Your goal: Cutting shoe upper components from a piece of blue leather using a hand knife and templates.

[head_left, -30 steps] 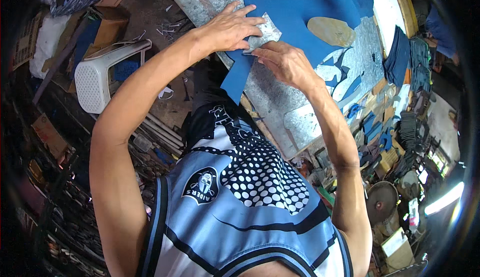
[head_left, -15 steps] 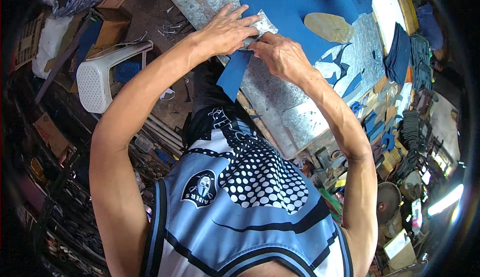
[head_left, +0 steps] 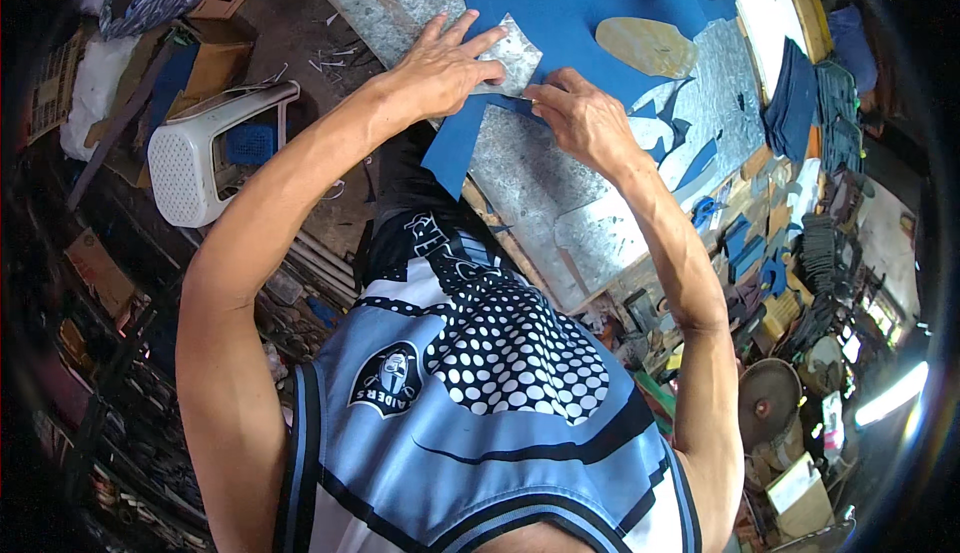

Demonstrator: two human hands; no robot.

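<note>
A large blue sheet of material lies over a scratched grey metal tabletop. On its near edge rests a small grey, flat, angular template. My left hand presses down on the template's left side, fingers spread. At the template's lower right corner is my right hand, fingers pinched together; whatever they hold is too small and hidden to name. A blue strip hangs over the table edge below the hands. To the right, a tan oval template sits on the sheet.
Blue offcuts are scattered at the sheet's right edge. Stacked dark blue pieces stand farther right. A white plastic stool is left of the table, near an open cardboard box. Cluttered scraps and tools fill the right side.
My right hand has shifted right along the template's near edge, away from my left hand. More of the template shows between them. The left hand still presses, its fingers slightly moved.
</note>
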